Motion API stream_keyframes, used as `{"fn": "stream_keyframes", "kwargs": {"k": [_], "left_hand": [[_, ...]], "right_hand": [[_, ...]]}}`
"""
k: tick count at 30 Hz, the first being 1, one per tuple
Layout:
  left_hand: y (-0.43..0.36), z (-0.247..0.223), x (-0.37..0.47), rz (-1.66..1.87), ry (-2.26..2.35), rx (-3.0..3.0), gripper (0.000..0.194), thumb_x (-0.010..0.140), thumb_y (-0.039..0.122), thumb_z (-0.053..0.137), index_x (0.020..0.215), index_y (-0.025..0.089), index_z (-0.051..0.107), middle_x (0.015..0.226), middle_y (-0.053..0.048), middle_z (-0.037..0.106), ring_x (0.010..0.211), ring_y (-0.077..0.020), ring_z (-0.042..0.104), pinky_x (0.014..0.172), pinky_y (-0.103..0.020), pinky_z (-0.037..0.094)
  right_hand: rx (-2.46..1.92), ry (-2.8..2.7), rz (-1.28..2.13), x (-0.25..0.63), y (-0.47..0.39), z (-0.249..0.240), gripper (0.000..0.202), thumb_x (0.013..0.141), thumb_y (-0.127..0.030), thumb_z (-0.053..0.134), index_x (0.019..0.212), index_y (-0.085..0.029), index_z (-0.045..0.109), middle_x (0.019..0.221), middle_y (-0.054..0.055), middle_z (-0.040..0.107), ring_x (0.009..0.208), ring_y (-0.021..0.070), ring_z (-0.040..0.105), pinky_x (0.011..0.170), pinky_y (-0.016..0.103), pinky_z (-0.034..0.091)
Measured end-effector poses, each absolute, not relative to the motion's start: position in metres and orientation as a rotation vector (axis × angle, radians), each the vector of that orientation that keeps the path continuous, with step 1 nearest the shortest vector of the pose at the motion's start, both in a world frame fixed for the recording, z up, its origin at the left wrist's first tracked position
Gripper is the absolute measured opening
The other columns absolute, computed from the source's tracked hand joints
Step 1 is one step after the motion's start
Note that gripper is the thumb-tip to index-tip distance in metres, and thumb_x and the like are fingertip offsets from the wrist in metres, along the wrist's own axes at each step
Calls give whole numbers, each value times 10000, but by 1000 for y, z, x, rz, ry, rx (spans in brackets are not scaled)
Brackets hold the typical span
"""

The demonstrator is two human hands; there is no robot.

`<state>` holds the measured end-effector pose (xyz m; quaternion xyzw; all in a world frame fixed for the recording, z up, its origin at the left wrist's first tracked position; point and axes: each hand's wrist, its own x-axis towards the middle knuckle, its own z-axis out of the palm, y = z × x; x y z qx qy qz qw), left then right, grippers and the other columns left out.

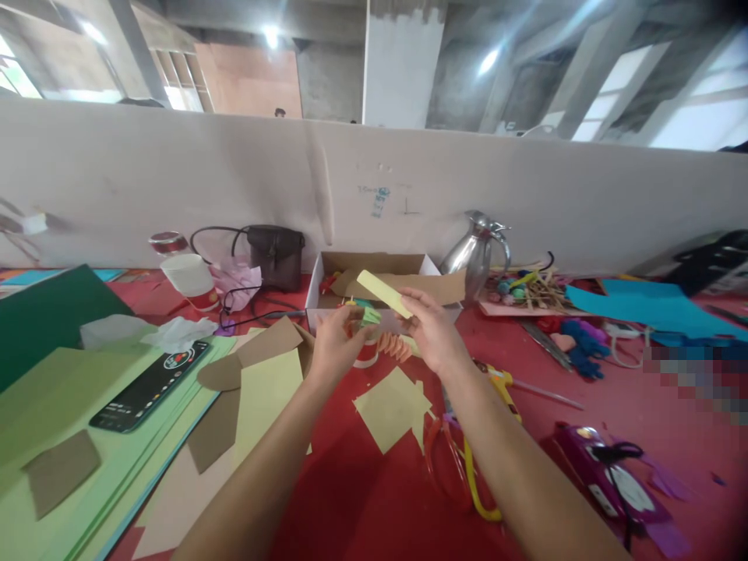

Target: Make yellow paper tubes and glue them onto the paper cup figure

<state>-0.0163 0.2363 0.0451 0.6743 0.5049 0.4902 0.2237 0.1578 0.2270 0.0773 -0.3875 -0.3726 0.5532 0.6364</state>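
My right hand [429, 327] is closed on a pale yellow paper strip [382, 292], which slants up to the left from my fingers. My left hand [336, 343] pinches a small green paper piece [370, 315] just left of the strip. Below and between the hands hangs or lies a pleated peach paper piece [394, 346]; what supports it I cannot tell. A red and white cup [367, 355] shows partly behind my left hand. Under the hands, a square of yellow paper [386, 409] and a narrow scrap lie on the red table [339, 483].
A white cardboard box [315, 284] stands behind my hands. Orange-handled scissors [435, 452] and a yellow glue gun [503, 389] lie by my right forearm. Stacked papers and a phone [152, 386] are at left, a steel jug [476, 253] at back right, a purple device [611, 471] at right.
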Motion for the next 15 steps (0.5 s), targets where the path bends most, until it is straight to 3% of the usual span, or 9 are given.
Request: {"fn": "stream_keyframes", "kwargs": {"k": [2, 4, 10, 15], "left_hand": [[234, 42, -17, 1338, 1430, 1885, 153, 793, 297, 714, 942, 276, 686, 970, -14, 767, 974, -255, 696, 1209, -630, 21], [231, 40, -17, 1342, 1438, 1909, 162, 804, 279, 702, 966, 282, 688, 983, -9, 768, 988, -250, 693, 1205, -618, -58], [225, 37, -16, 1379, 1484, 1892, 202, 796, 261, 714, 996, 279, 693, 1082, -27, 755, 1059, -261, 671, 1193, -617, 81], [222, 36, -13, 1429, 1523, 1842, 195, 790, 273, 732, 983, 282, 706, 1122, -26, 749, 1069, -266, 664, 1168, -607, 174]], "right_hand": [[-902, -893, 1261, 158, 229, 75, 319, 688, -353, 798, 984, -245, 743, 926, -8, 706, 739, 110, 618, 661, 236, 491], [-927, -961, 1231, 158, 230, 71, 340, 710, -358, 783, 1030, -249, 745, 964, 2, 716, 773, 124, 625, 694, 255, 506], [-1008, -1258, 958, 156, 229, 60, 385, 777, -341, 755, 1156, -290, 717, 1148, 27, 728, 988, 217, 676, 896, 399, 551], [-1034, -1457, 721, 156, 223, 56, 380, 846, -280, 687, 1226, -290, 685, 1236, 47, 707, 1088, 245, 672, 989, 455, 536]]}}
